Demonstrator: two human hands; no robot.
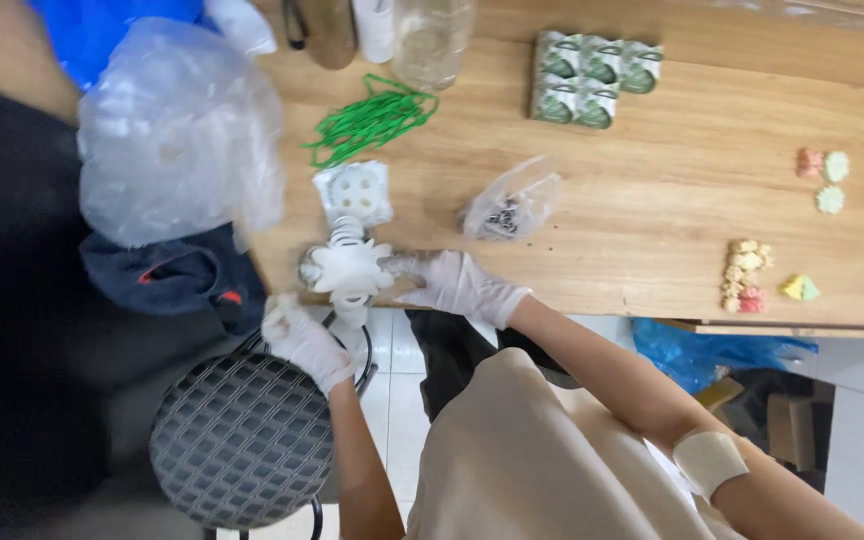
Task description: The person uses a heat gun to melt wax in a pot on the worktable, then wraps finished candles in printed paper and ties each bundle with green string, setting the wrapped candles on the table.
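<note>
At table edge, left hand (297,340), right hand (452,283) both clamped on white flower-shaped piece (350,268) (blurred).

your left hand (302,340) sits just off the table's (652,240) near edge, above the stool (242,440), while your right hand (457,283) rests on the table edge, and the flower-shaped mold (350,268) sits between them, touching both. just behind the mold lies the square mold (354,192), behind that the bundle of cords (372,120), and to the right of the square mold the small bag (512,205). the big plastic bag (177,130) lies at the table's left end, the carton pack (592,78) far back, and the small molded pieces (747,272) well to your right.
</note>
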